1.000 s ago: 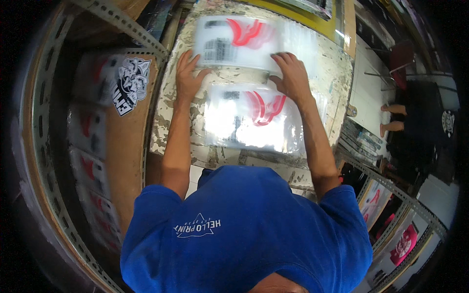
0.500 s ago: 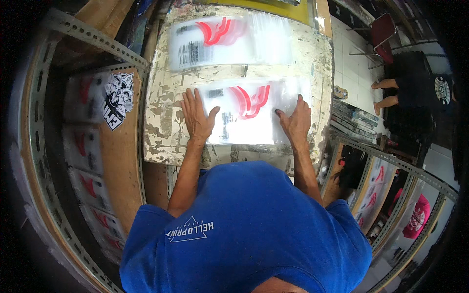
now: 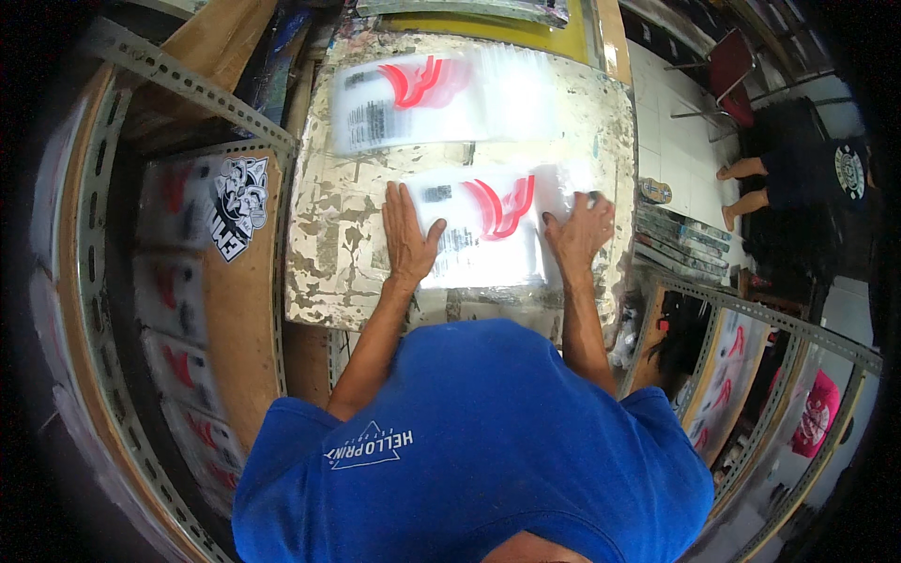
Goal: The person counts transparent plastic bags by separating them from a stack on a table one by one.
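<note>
A stack of clear plastic bags (image 3: 491, 264) with a red curved print and black markings lies on the worn table, close in front of me. My left hand (image 3: 411, 246) rests flat along its left edge, fingers stretched forward and thumb apart. At its right edge is my right hand (image 3: 580, 236), thumb on the bags' side and fingers spread and slightly bent. Neither hand grips anything that I can see. Farther back on the table lies a second, fanned-out stack of similar printed bags (image 3: 411, 122).
The table (image 3: 352, 272) has peeling cream paint. Metal shelving (image 3: 192, 84) on the left holds more printed bags (image 3: 174, 300); another rack (image 3: 798, 328) stands to the right. A yellow-framed panel (image 3: 450, 36) lies beyond the table. A person (image 3: 788, 178) and a red chair (image 3: 730, 80) are at far right.
The near stack has shifted a little to the right, with my left hand moving along its side. My right hand's fingers have gone from straight to more bent. The whole view has tilted slightly.
</note>
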`<act>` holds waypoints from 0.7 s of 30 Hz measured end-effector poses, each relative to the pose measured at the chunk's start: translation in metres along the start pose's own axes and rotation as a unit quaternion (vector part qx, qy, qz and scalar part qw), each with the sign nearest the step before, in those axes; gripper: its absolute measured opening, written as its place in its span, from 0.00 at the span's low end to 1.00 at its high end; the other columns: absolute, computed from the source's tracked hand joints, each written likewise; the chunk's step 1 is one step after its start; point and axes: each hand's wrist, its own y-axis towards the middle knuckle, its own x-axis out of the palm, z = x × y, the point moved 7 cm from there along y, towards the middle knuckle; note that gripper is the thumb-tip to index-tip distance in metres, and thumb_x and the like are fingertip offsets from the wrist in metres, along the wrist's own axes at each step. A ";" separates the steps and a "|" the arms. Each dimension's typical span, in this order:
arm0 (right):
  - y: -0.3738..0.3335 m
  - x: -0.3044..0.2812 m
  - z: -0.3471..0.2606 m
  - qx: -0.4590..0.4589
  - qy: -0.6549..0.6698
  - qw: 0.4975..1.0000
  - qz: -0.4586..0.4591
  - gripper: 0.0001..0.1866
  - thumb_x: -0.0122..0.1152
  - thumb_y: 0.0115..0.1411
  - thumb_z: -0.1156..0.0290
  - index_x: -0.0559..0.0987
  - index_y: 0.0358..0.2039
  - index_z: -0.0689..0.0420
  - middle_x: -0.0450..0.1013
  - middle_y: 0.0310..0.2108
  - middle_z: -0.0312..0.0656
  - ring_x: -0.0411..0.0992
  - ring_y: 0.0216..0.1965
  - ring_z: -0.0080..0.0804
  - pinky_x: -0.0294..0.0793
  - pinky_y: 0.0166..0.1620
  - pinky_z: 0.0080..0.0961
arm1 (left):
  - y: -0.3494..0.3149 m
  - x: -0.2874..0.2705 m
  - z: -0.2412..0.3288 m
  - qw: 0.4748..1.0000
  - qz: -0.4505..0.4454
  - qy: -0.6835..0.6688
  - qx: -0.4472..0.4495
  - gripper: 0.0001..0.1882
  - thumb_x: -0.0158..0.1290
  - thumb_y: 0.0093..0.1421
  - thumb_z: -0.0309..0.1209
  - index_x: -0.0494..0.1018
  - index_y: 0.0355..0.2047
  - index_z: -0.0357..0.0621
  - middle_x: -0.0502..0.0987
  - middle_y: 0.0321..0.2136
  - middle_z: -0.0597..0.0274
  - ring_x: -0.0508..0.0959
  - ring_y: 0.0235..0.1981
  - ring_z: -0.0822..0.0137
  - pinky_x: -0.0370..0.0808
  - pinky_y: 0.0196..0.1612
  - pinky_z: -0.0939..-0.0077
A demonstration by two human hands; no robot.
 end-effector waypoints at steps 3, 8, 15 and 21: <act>0.011 0.010 0.030 0.094 0.138 0.986 -0.003 0.50 0.75 0.43 0.57 0.59 0.61 0.64 0.56 0.60 0.62 0.59 0.60 0.59 0.62 0.58 0.47 | 0.001 0.005 0.009 0.999 0.007 -0.035 0.018 0.49 0.50 0.62 0.49 0.37 0.68 0.32 0.38 0.68 0.33 0.39 0.70 0.41 0.36 0.69 0.48; 0.029 0.034 0.045 0.115 0.301 0.933 -0.158 0.51 0.78 0.40 0.54 0.62 0.58 0.68 0.67 0.51 0.64 0.68 0.53 0.55 0.69 0.55 0.40 | 0.002 0.012 0.012 0.997 -0.002 -0.069 0.023 0.49 0.51 0.62 0.48 0.35 0.68 0.32 0.36 0.69 0.34 0.38 0.71 0.42 0.35 0.69 0.48; 0.031 0.025 0.026 0.078 0.256 0.952 -0.147 0.37 0.78 0.36 0.63 0.74 0.46 0.67 0.77 0.39 0.57 0.76 0.42 0.49 0.73 0.48 0.36 | 0.002 0.006 0.013 0.993 -0.016 -0.110 0.027 0.48 0.50 0.63 0.45 0.33 0.68 0.31 0.35 0.69 0.35 0.37 0.71 0.42 0.35 0.70 0.52; 0.028 0.032 0.032 0.031 0.353 0.916 -0.188 0.33 0.74 0.34 0.72 0.75 0.44 0.67 0.78 0.34 0.51 0.77 0.38 0.47 0.75 0.45 0.36 | 0.002 0.003 0.015 0.992 -0.019 -0.123 0.026 0.47 0.51 0.61 0.38 0.34 0.69 0.33 0.34 0.69 0.37 0.37 0.71 0.43 0.36 0.71 0.53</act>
